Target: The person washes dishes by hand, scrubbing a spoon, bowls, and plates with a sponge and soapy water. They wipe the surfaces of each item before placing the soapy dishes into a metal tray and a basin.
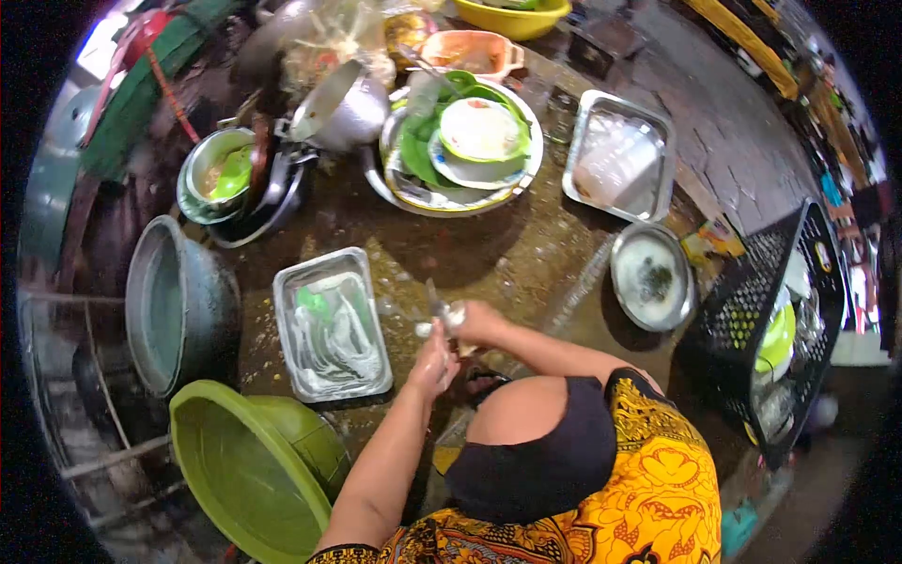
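My left hand (pixel 434 363) is closed around a narrow metal utensil (pixel 433 296) whose thin end points away from me; its exact kind is blurred. Close against it, my right hand (pixel 481 322) has its fingers curled at the utensil, with white suds on them. Whatever lies inside the right fingers is hidden. Left of my hands sits a rectangular metal tray (pixel 378 340) with white foam and a green piece (pixel 316 303) in it. A round metal bowl of foamy water (pixel 691 282) stands to the right.
A green tub (pixel 305 456) and a grey basin (pixel 211 320) stand at left. Stacked plates and bowls (pixel 406 193) are ahead, beside a metal pot (pixel 362 117). A second metal tray (pixel 665 169) lies at the far right, and a black crate (pixel 752 324) holds dishes.
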`<action>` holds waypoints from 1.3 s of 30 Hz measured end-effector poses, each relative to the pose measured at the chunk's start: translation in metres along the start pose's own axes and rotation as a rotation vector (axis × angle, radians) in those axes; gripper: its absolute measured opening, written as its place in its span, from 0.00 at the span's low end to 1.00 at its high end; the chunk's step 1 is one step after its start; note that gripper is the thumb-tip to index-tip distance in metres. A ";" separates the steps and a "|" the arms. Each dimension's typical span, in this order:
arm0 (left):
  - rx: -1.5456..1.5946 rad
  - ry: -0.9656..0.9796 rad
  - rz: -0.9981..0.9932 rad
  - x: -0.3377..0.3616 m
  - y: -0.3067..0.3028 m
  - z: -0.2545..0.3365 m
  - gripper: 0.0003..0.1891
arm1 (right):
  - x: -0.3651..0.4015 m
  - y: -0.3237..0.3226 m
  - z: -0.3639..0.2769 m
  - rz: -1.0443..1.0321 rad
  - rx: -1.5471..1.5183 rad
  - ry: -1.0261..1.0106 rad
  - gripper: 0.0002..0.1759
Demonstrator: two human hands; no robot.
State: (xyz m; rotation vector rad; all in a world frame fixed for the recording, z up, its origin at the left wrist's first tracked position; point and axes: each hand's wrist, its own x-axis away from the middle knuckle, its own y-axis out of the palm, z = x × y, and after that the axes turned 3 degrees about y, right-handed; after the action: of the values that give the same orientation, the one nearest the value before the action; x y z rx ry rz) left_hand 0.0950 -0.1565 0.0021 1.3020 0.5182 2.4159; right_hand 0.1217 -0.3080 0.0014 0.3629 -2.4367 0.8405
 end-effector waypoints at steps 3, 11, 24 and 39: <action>-0.001 -0.087 0.337 0.016 0.038 -0.005 0.15 | 0.012 0.041 0.026 -0.064 0.030 -0.144 0.24; -0.141 -0.172 0.395 0.014 -0.044 -0.043 0.10 | 0.071 -0.107 0.055 0.690 -0.309 0.199 0.29; -0.241 -0.080 0.389 0.012 -0.041 -0.029 0.06 | 0.054 -0.168 0.266 0.894 0.352 0.349 0.39; -0.478 0.023 0.409 0.002 -0.029 -0.056 0.07 | 0.021 0.017 0.052 0.155 0.030 -0.513 0.26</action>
State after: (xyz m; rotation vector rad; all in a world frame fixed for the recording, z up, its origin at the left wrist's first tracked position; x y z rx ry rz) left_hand 0.0500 -0.1389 -0.0385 1.2506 -0.3452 2.6405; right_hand 0.0764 -0.3293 -0.0300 0.4489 -2.9592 0.9401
